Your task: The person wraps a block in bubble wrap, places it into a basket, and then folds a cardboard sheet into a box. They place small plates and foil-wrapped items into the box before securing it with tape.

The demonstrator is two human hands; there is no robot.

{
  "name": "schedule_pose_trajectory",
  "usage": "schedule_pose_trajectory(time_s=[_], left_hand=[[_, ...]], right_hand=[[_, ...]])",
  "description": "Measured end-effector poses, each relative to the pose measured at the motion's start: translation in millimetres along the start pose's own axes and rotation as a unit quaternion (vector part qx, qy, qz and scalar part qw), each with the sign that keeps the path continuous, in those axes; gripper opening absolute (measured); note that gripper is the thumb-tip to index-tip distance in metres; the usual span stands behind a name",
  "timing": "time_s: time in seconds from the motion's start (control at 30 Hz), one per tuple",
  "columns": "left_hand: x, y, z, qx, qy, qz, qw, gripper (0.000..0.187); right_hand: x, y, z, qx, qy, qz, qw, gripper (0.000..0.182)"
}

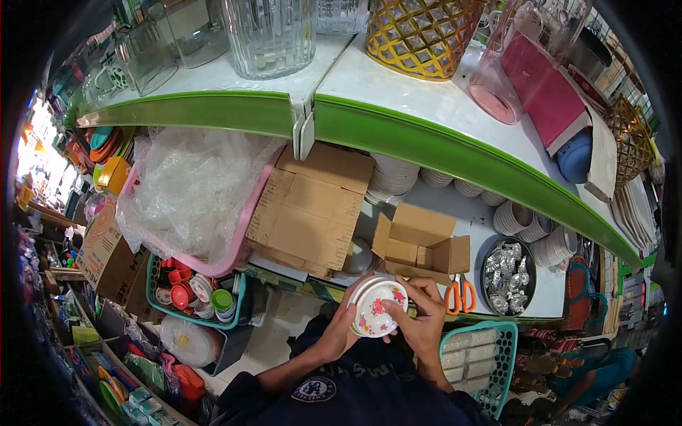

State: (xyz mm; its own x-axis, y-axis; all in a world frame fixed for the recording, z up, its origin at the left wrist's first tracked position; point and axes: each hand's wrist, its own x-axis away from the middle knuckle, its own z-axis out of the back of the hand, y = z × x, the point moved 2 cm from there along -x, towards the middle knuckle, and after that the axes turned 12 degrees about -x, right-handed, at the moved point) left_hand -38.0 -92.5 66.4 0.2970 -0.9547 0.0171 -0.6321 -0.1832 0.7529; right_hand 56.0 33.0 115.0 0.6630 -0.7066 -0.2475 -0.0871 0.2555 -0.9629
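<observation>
Evidently, in the head view both hands were engaged: the left hand [337, 334] was curled around the near-left rim of the floral dishes [366, 323], while the right hand [426, 321] gripped their right edge, its thumb pressed on the uppermost face. The dishes lay directly between the two palms, round and without a clear long axis, tipped toward the wearer. Just beyond the fingers stood an open cardboard box [420, 243], nearer the right hand, on a smooth white shelf [465, 213].

The dishes looked glossy and hard, white with pink-red blossoms; at least two rims showed, nested. The box was matte brown board, its flaps spread. Right of the hands were scissors [467, 297] with looped orange handles; beyond the left hand, flat cartons [305, 206] and crinkled clear plastic [199, 192].
</observation>
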Motion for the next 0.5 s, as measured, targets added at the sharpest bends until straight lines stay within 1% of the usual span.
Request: schedule_pose_trajectory(time_s=[0.07, 0.1, 0.17, 0.2, 0.27, 0.3, 0.37, 0.4, 0.47, 0.5], left_hand=[[1, -1, 1, 0.029, -0.016, 0.001, 0.999, 0.067], [2, 0, 1, 0.03, -0.015, 0.0, 0.999, 0.067], [2, -1, 2, 0.042, -0.013, 0.009, 0.999, 0.067], [2, -3, 3, 0.043, -0.013, 0.01, 0.999, 0.067], [3, -10, 8, 0.027, 0.023, 0.028, 0.999, 0.067], [3, -11, 9, 0.027, 0.023, 0.029, 0.999, 0.067], [3, -13, 13, -0.007, 0.082, 0.043, 0.996, 0.066], [3, -13, 13, -0.007, 0.082, 0.044, 0.996, 0.066], [2, -9, 14, 0.025, 0.111, 0.046, 0.992, 0.063], [0, 5, 6, 0.015, 0.086, 0.038, 0.995, 0.061]], right_hand=[[-1, -3, -1, 0.031, 0.004, 0.037, 0.999, 0.042], [0, -1, -1, 0.031, 0.003, 0.037, 0.999, 0.042], [4, 6, 2, -0.029, 0.014, 0.026, 0.999, 0.036], [5, 6, 5, -0.029, 0.014, 0.025, 0.999, 0.036], [7, 10, 10, -0.153, -0.004, -0.065, 0.986, 0.029], [7, 10, 11, -0.153, -0.003, -0.065, 0.986, 0.029], [7, 10, 13, -0.229, 0.01, -0.073, 0.971, 0.022], [7, 11, 14, -0.266, 0.016, -0.076, 0.961, 0.019], [11, 21, 23, -0.271, 0.032, -0.078, 0.959, 0.017], [10, 22, 28, -0.264, 0.049, -0.09, 0.959, 0.017]])
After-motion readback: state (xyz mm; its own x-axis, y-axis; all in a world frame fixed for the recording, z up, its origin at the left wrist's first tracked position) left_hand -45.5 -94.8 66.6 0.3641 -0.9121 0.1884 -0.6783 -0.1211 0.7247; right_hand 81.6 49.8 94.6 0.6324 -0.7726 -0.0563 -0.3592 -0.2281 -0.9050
